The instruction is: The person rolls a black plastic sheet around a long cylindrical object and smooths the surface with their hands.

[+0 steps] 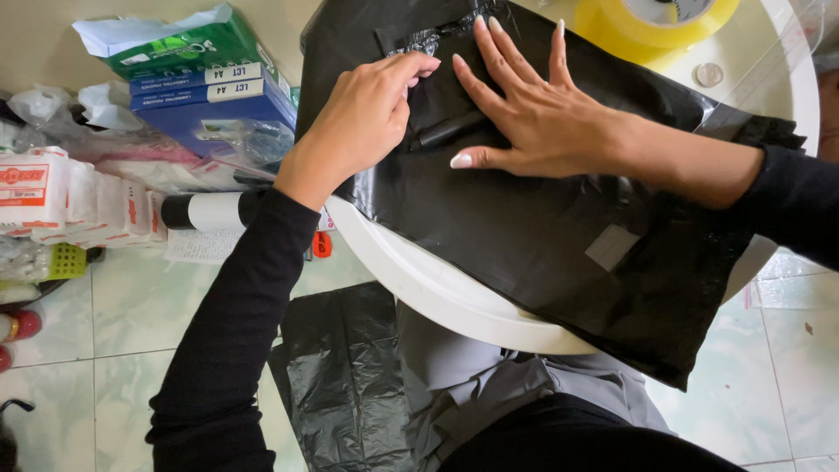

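**Both hands pressing a black plastic bag on a round white surface**

Head view: black plastic bag [524, 236] lies spread over the round white surface [419, 280], under both hands. Bag is glossy, thin, wrinkled, opaque; its near edge hangs off the rim of the surface toward the person's lap. A small greyish rectangular patch [612, 246] shows on the bag, below the right wrist. A folded strip with a crinkled shiny bit sits at the bag's far end, just past the fingertips of both hands.

Left hand [363, 122]: fingers curled narrow, tips pinched down on the bag near the fold, holding nothing loose that I can tell. Black sleeve runs back from the wrist.

Right hand [533, 114]: flat, fingers spread wide, palm down on the bag, thumb pointing toward the left hand. Light-painted long nails. A dark ridge in the bag runs between the two hands, just by the right thumb.

Beyond the right fingertips: yellow tape roll [655, 22] on the surface, a coin [709, 73] beside it.

Left of the left hand, down on the tiled floor [131, 306]: blue paper reams [218, 96], white packets [79, 201], a black-and-white roll [210, 211]. Below the left forearm: another black bag [341, 376] on the floor.
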